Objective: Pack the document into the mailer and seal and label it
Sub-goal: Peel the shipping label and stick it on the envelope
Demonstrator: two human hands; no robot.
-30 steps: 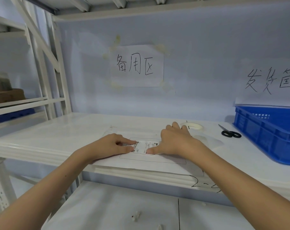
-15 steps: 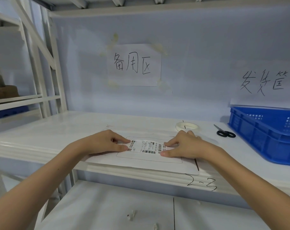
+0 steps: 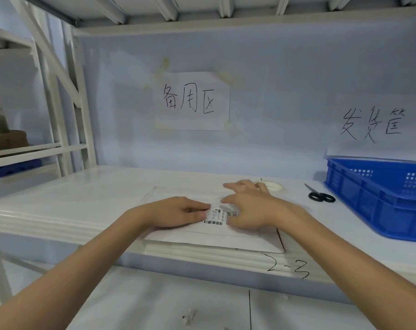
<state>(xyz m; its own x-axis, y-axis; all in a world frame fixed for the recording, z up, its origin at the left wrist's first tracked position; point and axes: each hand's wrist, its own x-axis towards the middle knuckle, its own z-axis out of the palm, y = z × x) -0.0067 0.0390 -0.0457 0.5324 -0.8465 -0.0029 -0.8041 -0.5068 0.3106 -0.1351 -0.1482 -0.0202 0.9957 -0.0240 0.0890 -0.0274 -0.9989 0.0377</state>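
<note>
A flat white mailer (image 3: pixel 211 241) lies at the front edge of the white shelf (image 3: pixel 71 206). A barcode label (image 3: pixel 217 216) sits on top of it, inside a thin drawn rectangle. My left hand (image 3: pixel 176 211) lies flat on the label's left end, fingers pointing right. My right hand (image 3: pixel 250 207) presses with spread, straight fingers on the label's right part and covers most of it. The document is not visible.
A roll of tape (image 3: pixel 273 186) lies just behind my right hand. Black-handled scissors (image 3: pixel 320 195) lie to its right. A blue plastic crate (image 3: pixel 380 196) stands at the far right. Handwritten paper signs hang on the back wall.
My right hand has slid left over the label, from its right end toward the middle, now covering most of it. My left hand stays on the left end.
</note>
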